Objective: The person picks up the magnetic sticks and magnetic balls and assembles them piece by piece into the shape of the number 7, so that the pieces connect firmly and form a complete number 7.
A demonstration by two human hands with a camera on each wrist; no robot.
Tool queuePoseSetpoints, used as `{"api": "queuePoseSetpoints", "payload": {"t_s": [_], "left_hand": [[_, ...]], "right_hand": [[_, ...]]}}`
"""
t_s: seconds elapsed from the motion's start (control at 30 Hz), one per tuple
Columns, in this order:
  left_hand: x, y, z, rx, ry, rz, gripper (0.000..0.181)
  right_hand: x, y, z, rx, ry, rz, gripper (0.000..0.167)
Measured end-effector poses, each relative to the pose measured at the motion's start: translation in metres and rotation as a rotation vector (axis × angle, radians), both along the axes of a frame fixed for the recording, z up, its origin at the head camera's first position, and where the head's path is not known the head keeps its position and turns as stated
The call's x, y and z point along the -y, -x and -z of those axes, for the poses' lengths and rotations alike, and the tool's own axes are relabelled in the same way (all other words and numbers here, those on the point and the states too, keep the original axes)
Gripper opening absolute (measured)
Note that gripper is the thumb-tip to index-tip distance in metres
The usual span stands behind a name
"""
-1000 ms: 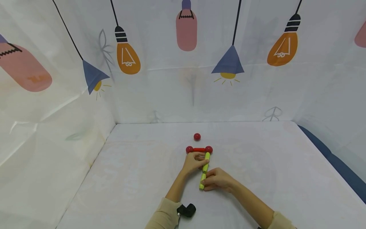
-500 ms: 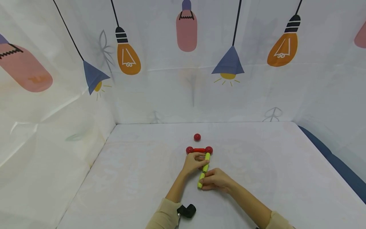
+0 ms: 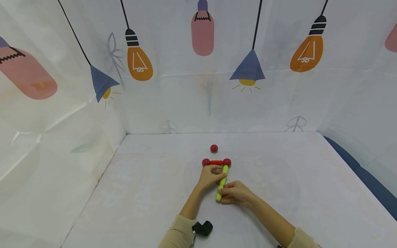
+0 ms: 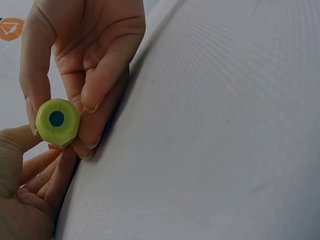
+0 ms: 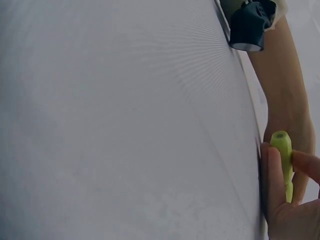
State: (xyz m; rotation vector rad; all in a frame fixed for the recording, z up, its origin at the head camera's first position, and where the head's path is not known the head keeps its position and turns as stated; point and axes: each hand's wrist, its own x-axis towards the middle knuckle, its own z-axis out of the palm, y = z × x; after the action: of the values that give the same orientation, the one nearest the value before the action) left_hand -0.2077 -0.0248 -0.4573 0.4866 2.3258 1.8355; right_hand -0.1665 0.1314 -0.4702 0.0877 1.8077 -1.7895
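Observation:
My left hand [image 3: 208,177] pinches a yellow-green stick [image 3: 225,169], whose far end lies at the right red ball [image 3: 227,162]. A second yellow-green stick [image 3: 218,197] is pinched between the thumb and fingers of my right hand [image 3: 238,193]. The two sticks stand end to end, nearly in line, and their ends appear to meet. In the left wrist view the near stick's end [image 4: 70,120] faces the camera, with a dark round spot at its centre. A red rod [image 3: 216,162] joins the right ball to a left red ball [image 3: 206,162].
Beyond the joined pieces lies a loose red ball [image 3: 214,148] on the white table [image 3: 155,179]. White sheets [image 3: 173,100] printed with lamps stand behind and at both sides. A black wrist camera [image 3: 203,228] sits on my left cuff.
My right hand has shifted slightly away from me with its stick, which now lies straighter against the other stick. My left hand has stayed in place.

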Motion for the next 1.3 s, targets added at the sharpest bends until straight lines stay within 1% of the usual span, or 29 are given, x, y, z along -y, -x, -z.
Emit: {"api": "queuePoseSetpoints", "payload": {"t_s": [0.23,0.4,0.53,0.63,0.77,0.83,0.9,0.97,1.03,1.1,1.13,1.23,1.3], "left_hand": [[0.000,-0.001,-0.001,-0.001,-0.002,-0.001,0.032],[0.000,0.000,0.002,-0.009,0.002,0.006,0.033],[-0.001,0.004,0.010,-0.001,-0.017,0.006,0.033],[-0.003,0.010,0.023,0.002,-0.029,-0.011,0.032],[-0.004,0.017,0.039,0.004,-0.021,-0.042,0.032],[-0.004,0.017,0.042,-0.001,-0.013,-0.060,0.031],[-0.002,0.017,0.042,0.000,-0.023,-0.068,0.031],[0.000,0.017,0.041,0.004,-0.048,-0.070,0.030],[0.002,0.018,0.039,-0.007,-0.062,-0.074,0.029],[0.005,0.020,0.036,-0.038,-0.073,-0.087,0.027],[0.007,0.022,0.034,-0.067,-0.071,-0.102,0.026],[0.011,0.030,0.026,-0.187,-0.039,-0.175,0.023],[0.013,0.038,0.021,-0.278,-0.006,-0.235,0.022]], "right_hand": [[-0.002,0.004,0.002,0.023,0.016,0.020,0.023],[-0.004,0.005,0.003,0.019,0.007,0.019,0.024],[-0.005,0.006,0.003,0.017,0.001,0.026,0.026],[-0.006,0.006,0.003,0.019,0.002,0.030,0.027],[-0.006,0.007,0.004,0.022,0.008,0.029,0.028],[-0.006,0.007,0.004,0.019,0.013,0.025,0.029],[-0.007,0.006,0.004,0.016,0.017,0.019,0.029],[-0.007,0.006,0.004,0.019,0.021,0.015,0.029],[-0.007,0.007,0.004,0.025,0.023,0.012,0.029],[-0.007,0.007,0.004,0.031,0.025,0.013,0.028],[-0.007,0.008,0.004,0.033,0.025,0.015,0.029],[-0.007,0.007,0.004,0.029,0.023,0.015,0.029],[-0.007,0.006,0.004,0.028,0.023,0.016,0.030]]}}
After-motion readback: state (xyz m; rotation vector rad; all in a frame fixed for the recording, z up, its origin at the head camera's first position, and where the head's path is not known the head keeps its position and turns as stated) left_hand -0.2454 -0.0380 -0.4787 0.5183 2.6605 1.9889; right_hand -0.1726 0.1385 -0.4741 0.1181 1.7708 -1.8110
